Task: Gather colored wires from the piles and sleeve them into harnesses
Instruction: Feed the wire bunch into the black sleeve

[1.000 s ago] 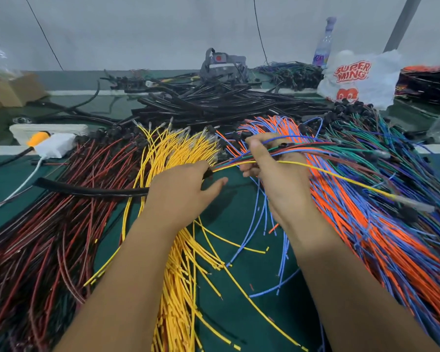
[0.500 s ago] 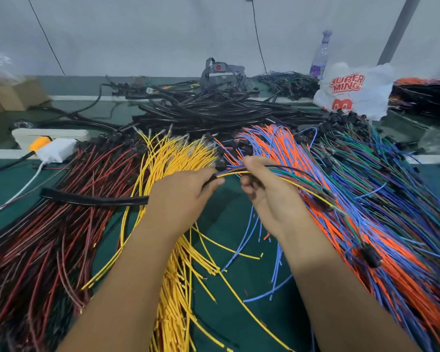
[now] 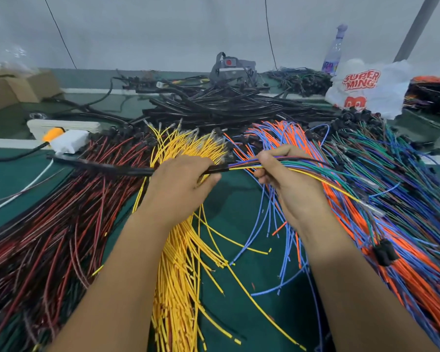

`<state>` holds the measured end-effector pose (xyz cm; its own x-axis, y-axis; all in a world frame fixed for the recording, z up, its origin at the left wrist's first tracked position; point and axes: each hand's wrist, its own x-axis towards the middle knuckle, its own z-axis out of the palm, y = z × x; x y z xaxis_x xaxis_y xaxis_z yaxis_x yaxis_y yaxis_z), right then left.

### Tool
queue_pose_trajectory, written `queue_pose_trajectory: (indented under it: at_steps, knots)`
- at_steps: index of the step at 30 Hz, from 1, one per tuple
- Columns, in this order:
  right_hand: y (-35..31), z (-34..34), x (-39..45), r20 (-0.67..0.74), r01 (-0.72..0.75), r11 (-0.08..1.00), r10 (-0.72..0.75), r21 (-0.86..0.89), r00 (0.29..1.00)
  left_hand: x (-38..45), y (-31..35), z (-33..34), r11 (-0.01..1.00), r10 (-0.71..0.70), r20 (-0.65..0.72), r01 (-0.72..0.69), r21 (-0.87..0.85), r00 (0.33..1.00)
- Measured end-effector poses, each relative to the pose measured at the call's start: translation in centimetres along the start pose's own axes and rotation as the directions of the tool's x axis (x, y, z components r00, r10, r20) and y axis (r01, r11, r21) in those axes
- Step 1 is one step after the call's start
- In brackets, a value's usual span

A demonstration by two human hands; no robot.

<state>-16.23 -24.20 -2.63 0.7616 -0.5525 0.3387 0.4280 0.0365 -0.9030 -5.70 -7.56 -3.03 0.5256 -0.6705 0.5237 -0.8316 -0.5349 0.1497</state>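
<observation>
While my left hand (image 3: 181,184) grips the black sleeve (image 3: 107,166) and my right hand (image 3: 287,179) pinches the wire bundle (image 3: 244,165) at three o'clock, I should feed straight, ends level.

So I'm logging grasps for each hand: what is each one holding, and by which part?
Left hand grips the black sleeve near its right-hand open end. Right hand pinches the mixed wire bundle close to where it enters the sleeve.

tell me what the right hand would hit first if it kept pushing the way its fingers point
Probably the open end of the black sleeve held by the left hand; the right hand points its wire bundle leftward at it, though depth is uncertain.
</observation>
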Motion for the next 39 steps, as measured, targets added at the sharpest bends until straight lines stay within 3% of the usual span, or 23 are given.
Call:
queue_pose_trajectory:
  at_steps: [4,7,13,21,27,34,39]
  knots:
    - [0.3,0.0,0.0,-0.021,0.019,0.997,-0.020,-0.070,1.000,0.2,0.3,0.0,0.984,0.040,-0.084,-0.025,0.176,0.996]
    - [0.5,0.2,-0.1,0.002,0.003,0.999,-0.003,-0.042,1.000,0.2,0.5,0.1,0.979,0.009,-0.106,0.013,0.203,0.994]
    - [1.1,0.7,-0.4,0.094,-0.041,0.993,0.052,-0.115,0.994,-0.2,0.9,0.9,0.999,-0.041,0.149,0.038,0.021,0.988]
    - [1.5,1.4,-0.6,0.035,-0.073,0.977,0.082,-0.200,0.996,-0.2,0.6,1.6,0.999,-0.031,0.129,0.034,-0.024,0.991]
    - [0.9,2.3,-0.7,-0.011,-0.136,0.990,0.136,-0.045,0.991,0.1,0.3,1.6,1.000,-0.008,0.111,0.010,-0.019,0.994]
    - [1.9,2.7,-0.6,-0.014,-0.094,0.973,0.093,-0.210,0.996,0.3,1.1,1.4,0.998,0.037,0.067,-0.040,0.042,0.997]
    - [1.8,2.8,-0.3,-0.004,-0.097,0.973,0.098,-0.208,0.995,0.3,1.3,1.3,0.998,0.024,0.046,-0.026,0.053,0.999]
